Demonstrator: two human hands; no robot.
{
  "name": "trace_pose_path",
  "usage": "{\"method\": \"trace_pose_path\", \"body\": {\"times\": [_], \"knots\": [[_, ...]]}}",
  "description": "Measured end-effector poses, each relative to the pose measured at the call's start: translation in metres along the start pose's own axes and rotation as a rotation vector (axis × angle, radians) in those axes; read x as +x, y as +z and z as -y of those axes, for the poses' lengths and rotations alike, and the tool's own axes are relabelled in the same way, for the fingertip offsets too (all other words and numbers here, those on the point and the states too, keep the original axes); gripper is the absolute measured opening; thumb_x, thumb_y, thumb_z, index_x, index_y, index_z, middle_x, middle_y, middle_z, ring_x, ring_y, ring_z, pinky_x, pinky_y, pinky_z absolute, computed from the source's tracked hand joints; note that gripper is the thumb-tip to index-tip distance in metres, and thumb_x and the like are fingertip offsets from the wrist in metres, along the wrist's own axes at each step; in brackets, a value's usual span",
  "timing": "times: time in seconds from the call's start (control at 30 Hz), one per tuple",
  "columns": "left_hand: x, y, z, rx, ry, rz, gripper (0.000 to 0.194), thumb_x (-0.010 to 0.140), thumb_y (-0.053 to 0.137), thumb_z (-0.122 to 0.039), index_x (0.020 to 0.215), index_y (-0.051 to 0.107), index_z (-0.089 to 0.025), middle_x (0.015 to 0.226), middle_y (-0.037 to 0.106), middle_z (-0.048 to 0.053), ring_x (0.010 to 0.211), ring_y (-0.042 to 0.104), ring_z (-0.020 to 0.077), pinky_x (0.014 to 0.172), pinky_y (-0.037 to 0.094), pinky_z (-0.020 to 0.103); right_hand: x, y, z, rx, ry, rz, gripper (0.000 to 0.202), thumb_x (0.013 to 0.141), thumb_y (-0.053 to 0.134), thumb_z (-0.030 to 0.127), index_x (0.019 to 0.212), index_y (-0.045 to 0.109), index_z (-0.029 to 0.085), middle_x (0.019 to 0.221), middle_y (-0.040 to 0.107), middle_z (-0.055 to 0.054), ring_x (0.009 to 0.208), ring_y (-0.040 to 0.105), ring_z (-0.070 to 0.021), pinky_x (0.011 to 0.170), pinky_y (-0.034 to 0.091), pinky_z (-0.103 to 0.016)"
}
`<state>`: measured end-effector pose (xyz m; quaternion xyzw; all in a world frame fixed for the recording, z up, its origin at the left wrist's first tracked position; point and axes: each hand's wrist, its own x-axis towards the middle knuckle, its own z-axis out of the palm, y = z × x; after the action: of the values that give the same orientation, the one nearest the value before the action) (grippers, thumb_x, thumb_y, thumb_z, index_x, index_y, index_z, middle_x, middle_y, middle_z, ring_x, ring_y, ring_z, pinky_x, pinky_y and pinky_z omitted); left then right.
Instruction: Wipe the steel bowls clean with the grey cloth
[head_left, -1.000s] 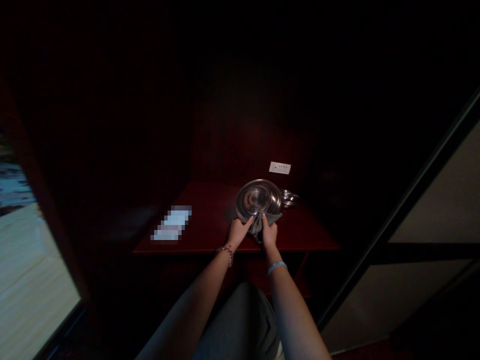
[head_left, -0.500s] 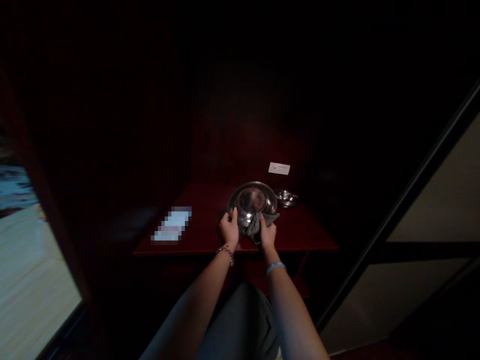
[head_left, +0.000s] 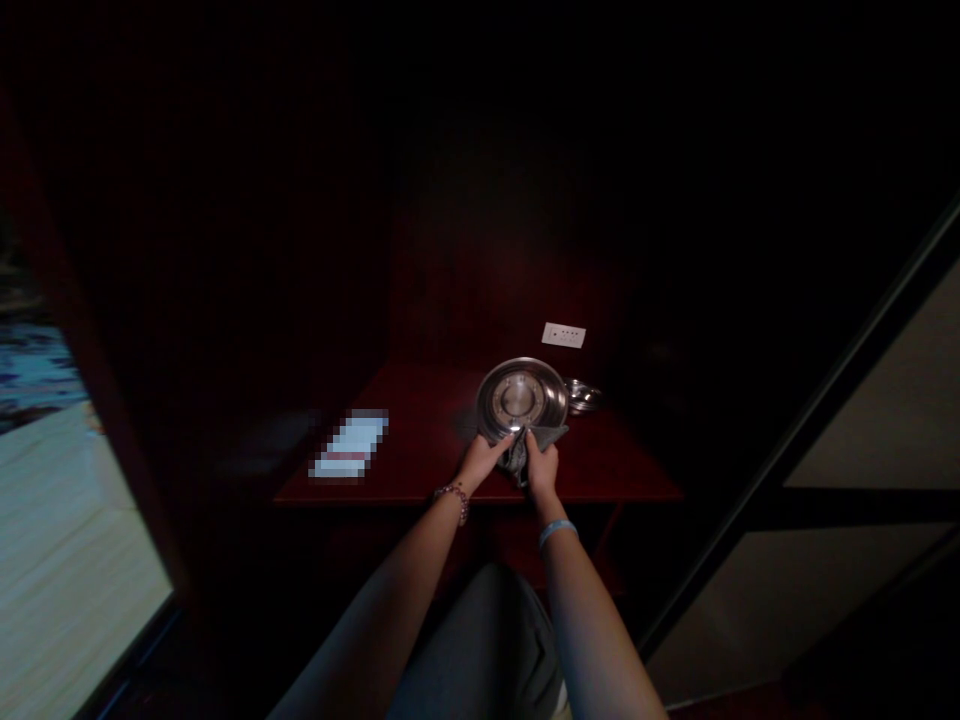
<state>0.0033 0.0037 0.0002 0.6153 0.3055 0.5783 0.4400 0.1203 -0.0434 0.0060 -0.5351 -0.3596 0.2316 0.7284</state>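
Observation:
A shiny round metal bowl (head_left: 523, 395) is held up over the dark red shelf (head_left: 420, 440), its round base ring facing me. My left hand (head_left: 484, 460) grips the bowl's lower edge, close to the cloth. Pressed against the lower rim by my right hand (head_left: 542, 465) is a grey cloth (head_left: 516, 458), with one corner sticking out to the right. Behind the bowl on the right, more metal dishes (head_left: 584, 396) rest on the shelf, partly hidden by it.
A blurred-out pale flat object (head_left: 351, 445) lies at the shelf's left side. A white socket plate (head_left: 564, 335) is on the back wall. Dark side walls flank the shelf, and its front edge runs just above my knees.
The bowl has turned in my hands and shifted slightly right. My left hand has moved from its left side to the lower edge, nearer my right hand.

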Motion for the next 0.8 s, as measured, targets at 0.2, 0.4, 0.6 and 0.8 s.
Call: {"method": "trace_pose_path", "body": {"times": [0.2,0.4,0.6,0.8], "knots": [[-0.0027,-0.0015,-0.003,-0.01,-0.031,-0.173,0.032,0.075,0.069,-0.026,0.105,0.069,-0.015,0.115,0.073,0.012,0.112,0.066,0.0231,0.102,0.046,0.038,-0.0022,0.0019,0.0019,-0.017,-0.019,0.068,0.053,0.07,0.07,0.053,0.096,0.074,0.007,0.098,0.076,-0.017,0.091,0.072,-0.0267,0.077,0.053,-0.03],[-0.0043,-0.0011,-0.0065,-0.049,-0.011,-0.147,0.028,0.076,0.066,-0.028,0.101,0.069,-0.015,0.112,0.073,0.011,0.11,0.066,0.0234,0.101,0.046,0.039,-0.0022,0.0019,0.0005,-0.017,-0.006,0.071,0.053,0.071,0.069,0.054,0.096,0.074,0.007,0.097,0.076,-0.017,0.087,0.072,-0.0255,0.075,0.053,-0.029],[-0.0054,-0.001,-0.0078,-0.064,-0.004,-0.144,0.029,0.075,0.066,-0.027,0.101,0.069,-0.015,0.112,0.073,0.011,0.109,0.067,0.0232,0.1,0.047,0.038,-0.0026,0.0019,0.0011,-0.027,-0.017,0.072,0.052,0.072,0.068,0.053,0.095,0.074,0.006,0.097,0.076,-0.017,0.087,0.072,-0.0259,0.076,0.052,-0.03],[-0.0056,-0.0016,-0.007,-0.056,-0.006,-0.167,0.03,0.075,0.067,-0.026,0.103,0.068,-0.016,0.114,0.073,0.011,0.111,0.065,0.0234,0.102,0.045,0.039,-0.0034,0.0014,0.0023,-0.058,-0.025,0.071,0.051,0.075,0.067,0.052,0.096,0.074,0.007,0.099,0.076,-0.018,0.089,0.072,-0.0265,0.077,0.052,-0.03]]}}
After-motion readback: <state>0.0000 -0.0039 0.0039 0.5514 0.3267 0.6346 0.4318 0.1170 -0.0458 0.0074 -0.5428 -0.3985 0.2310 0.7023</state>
